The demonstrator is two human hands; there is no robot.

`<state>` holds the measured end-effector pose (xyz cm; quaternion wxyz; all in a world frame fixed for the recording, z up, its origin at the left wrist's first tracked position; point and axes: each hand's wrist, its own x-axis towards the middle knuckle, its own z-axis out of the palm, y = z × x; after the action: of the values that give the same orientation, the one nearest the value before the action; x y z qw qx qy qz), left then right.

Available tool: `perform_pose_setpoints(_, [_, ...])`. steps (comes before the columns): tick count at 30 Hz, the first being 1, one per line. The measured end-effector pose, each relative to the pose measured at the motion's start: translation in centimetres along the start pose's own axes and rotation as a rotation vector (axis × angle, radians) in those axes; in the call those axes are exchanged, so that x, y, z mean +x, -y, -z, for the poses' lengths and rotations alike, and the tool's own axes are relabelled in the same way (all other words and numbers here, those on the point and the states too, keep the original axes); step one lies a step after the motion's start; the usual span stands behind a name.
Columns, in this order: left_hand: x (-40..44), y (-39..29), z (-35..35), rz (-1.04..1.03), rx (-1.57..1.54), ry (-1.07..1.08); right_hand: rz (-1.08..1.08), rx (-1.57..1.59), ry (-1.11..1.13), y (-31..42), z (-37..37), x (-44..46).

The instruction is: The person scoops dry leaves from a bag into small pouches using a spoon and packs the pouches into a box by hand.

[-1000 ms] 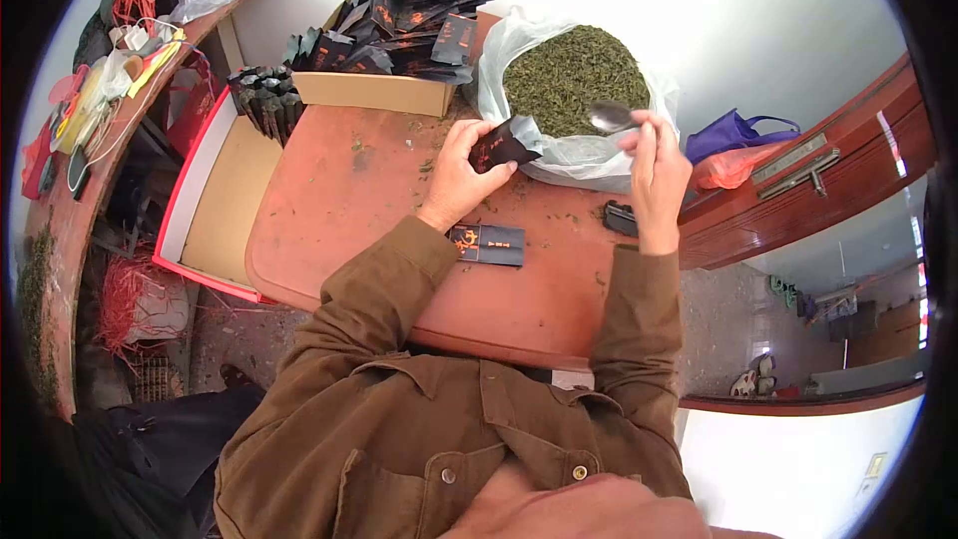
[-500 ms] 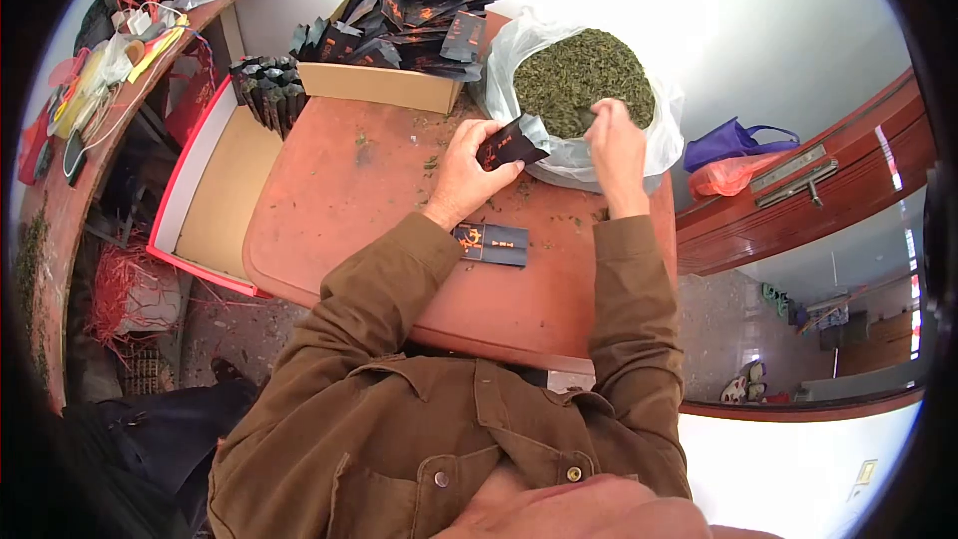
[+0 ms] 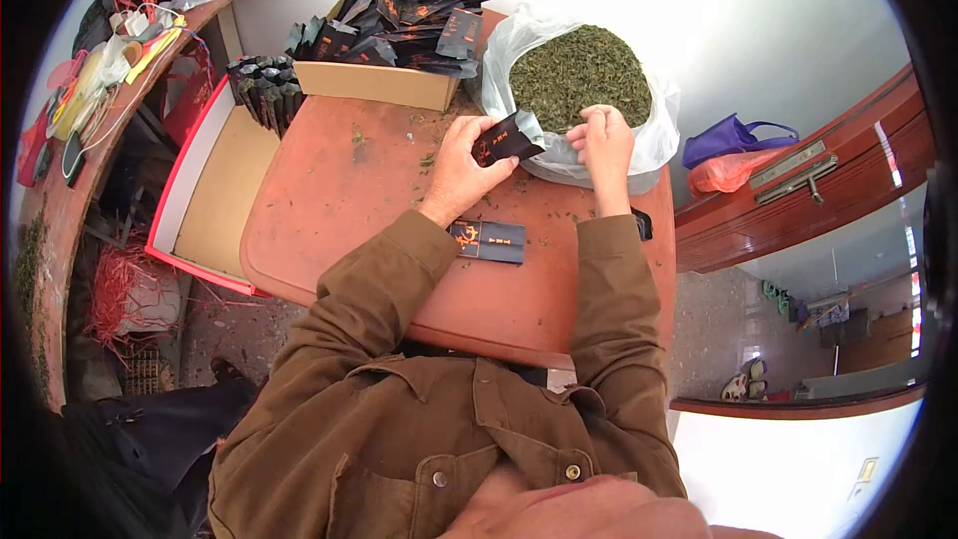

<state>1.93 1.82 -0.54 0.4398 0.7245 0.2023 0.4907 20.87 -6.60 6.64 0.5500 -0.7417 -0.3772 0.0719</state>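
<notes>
My left hand (image 3: 461,172) is wrapped round a small black packet (image 3: 506,140) with orange print, its silvery open end tilted to the right. Just right of it, my right hand (image 3: 605,144) is closed at the near rim of a clear plastic bag (image 3: 496,70) full of dried green leaves (image 3: 584,75). The spoon seen earlier is hidden now, probably by the fingers and leaves. A flat black packet (image 3: 489,241) lies on the red table (image 3: 349,190) below my left hand.
Many black packets (image 3: 399,25) fill a cardboard box (image 3: 374,86) at the back. More packets stand in a red-edged box (image 3: 222,195) at left. A black object (image 3: 644,225) lies near my right wrist. A purple bag (image 3: 731,140) hangs by the door.
My right hand has moved left and down from above the bag, dipped to the leaves, and is now at the near rim. The spoon has gone out of sight. My left hand has barely moved.
</notes>
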Motion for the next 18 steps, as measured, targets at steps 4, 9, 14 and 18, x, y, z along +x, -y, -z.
perform_pose_setpoints(4, [0.0,0.3,-0.1,0.002,-0.014,-0.008,-0.081,0.191,-0.056,-0.8,1.2,0.4])
perform_pose_setpoints(9, [0.0,0.0,0.0,-0.014,0.000,-0.005,-0.148,0.390,-0.060,-0.2,2.8,0.5])
perform_pose_setpoints(14, [-0.1,0.1,0.0,0.038,-0.016,0.007,-0.152,0.529,0.069,1.0,3.9,0.2])
perform_pose_setpoints(18, [-0.1,0.2,-0.1,0.023,0.013,-0.001,-0.155,0.570,0.161,2.0,3.6,-0.6])
